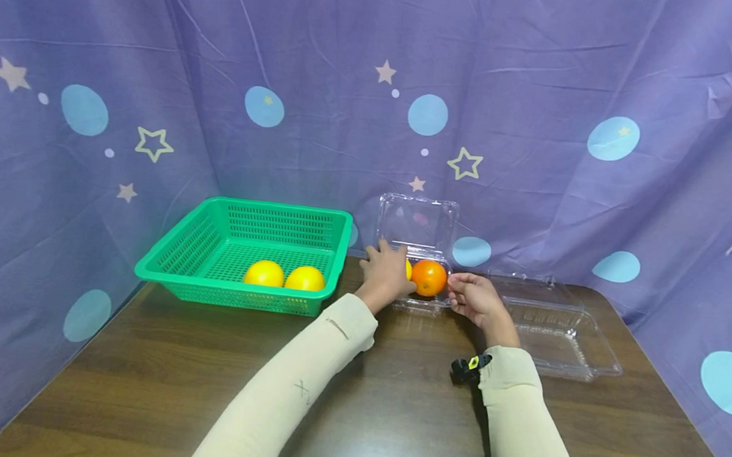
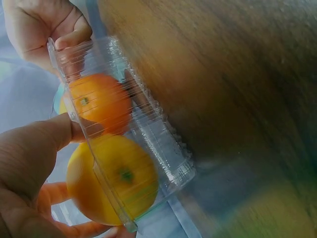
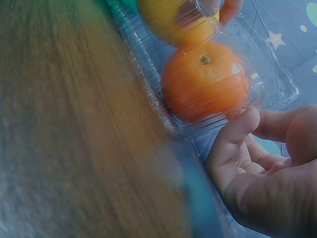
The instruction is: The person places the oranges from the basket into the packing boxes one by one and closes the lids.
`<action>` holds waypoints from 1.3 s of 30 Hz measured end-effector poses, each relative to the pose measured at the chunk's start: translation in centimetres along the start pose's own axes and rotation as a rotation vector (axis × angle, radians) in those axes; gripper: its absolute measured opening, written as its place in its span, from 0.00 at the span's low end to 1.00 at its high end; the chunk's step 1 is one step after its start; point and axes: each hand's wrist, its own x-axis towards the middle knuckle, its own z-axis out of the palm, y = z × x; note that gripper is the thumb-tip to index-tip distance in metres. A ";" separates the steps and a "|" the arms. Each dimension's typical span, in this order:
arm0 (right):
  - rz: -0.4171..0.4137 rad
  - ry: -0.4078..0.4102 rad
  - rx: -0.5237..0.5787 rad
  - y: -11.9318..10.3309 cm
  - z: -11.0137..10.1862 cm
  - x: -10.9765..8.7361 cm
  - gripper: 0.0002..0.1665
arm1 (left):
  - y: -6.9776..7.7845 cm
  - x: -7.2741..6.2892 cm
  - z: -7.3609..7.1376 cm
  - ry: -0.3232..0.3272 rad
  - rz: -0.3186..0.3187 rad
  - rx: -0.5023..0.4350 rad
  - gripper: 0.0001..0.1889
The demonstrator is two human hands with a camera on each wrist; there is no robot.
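Observation:
A small clear plastic clamshell box stands at the back of the table, its lid raised behind it. Inside lie an orange and a round yellow fruit, side by side. My left hand reaches over the left end of the box and holds the yellow fruit, thumb at its near side and fingers behind it. At the box's right end, my right hand pinches the rim between thumb and forefinger, beside the orange. In the head view, the left hand hides most of the yellow fruit.
To the left is a green slotted basket with two yellow fruits in it. A larger clear plastic box lies open at the right, behind my right forearm. A purple patterned curtain hangs around the wooden table.

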 end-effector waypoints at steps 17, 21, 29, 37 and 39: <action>-0.009 -0.016 0.007 -0.1 -0.1 -0.1 0.11 | 0.8 0.0 0.1 -0.060 -0.005 0.096 0.25; -0.006 -0.016 0.007 -0.1 -0.1 -0.1 0.11 | 0.7 -0.3 0.0 -0.066 0.005 0.089 0.23; -0.006 -0.022 0.012 -0.1 -0.1 0.0 0.09 | 0.0 -0.2 -0.6 -0.089 0.028 0.032 0.30; -0.003 -0.017 0.008 -0.1 -0.1 0.0 0.08 | -0.5 0.7 -0.8 -0.032 0.009 -0.081 0.28; -0.001 -0.007 0.005 -0.1 0.0 -0.1 0.08 | -0.7 0.9 -0.7 0.000 0.009 -0.124 0.27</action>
